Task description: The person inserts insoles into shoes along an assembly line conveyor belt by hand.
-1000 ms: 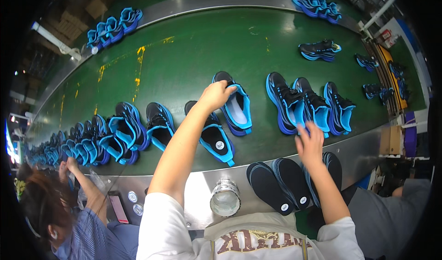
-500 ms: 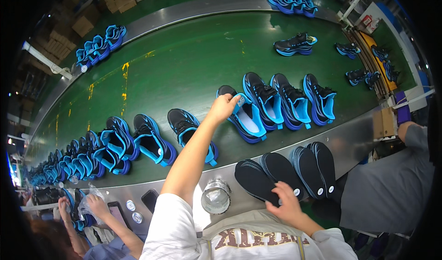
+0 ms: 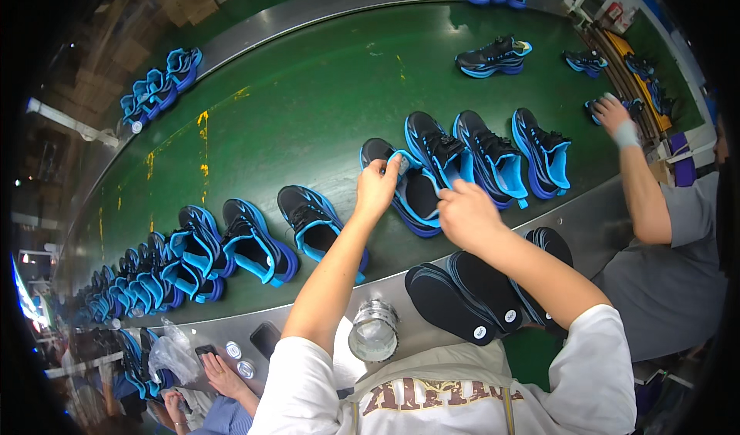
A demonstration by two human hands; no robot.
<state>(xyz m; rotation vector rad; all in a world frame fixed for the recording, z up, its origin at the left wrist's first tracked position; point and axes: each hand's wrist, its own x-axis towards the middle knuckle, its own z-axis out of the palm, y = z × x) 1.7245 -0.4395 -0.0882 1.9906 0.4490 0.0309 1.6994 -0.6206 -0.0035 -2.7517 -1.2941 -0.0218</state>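
Observation:
My left hand (image 3: 378,188) is closed on the pale tongue (image 3: 402,162) of a black-and-blue sneaker (image 3: 420,225), pulling it up and back. The shoe lies on the green conveyor belt, heel toward me. A black insole (image 3: 421,194) now lies inside it, where the lining looked white before. My right hand (image 3: 469,213), slightly blurred, is at the heel opening, its fingers closed on the insole's heel end. Beneath my right forearm, stacks of black insoles (image 3: 441,300) with white round stickers lie along the metal edge.
Sneakers stand in a row left (image 3: 312,219) and right (image 3: 539,154) of mine. A clear jar (image 3: 374,331), round discs (image 3: 233,349) and a dark phone (image 3: 265,339) sit on the metal ledge (image 3: 308,312). Co-workers' hands appear at lower left (image 3: 223,373) and at right (image 3: 613,115).
My right hand has gone from the insole stacks up to the shoe's heel with a black insole. My left hand keeps hold of the tongue. The right co-worker has reached toward the far shoes.

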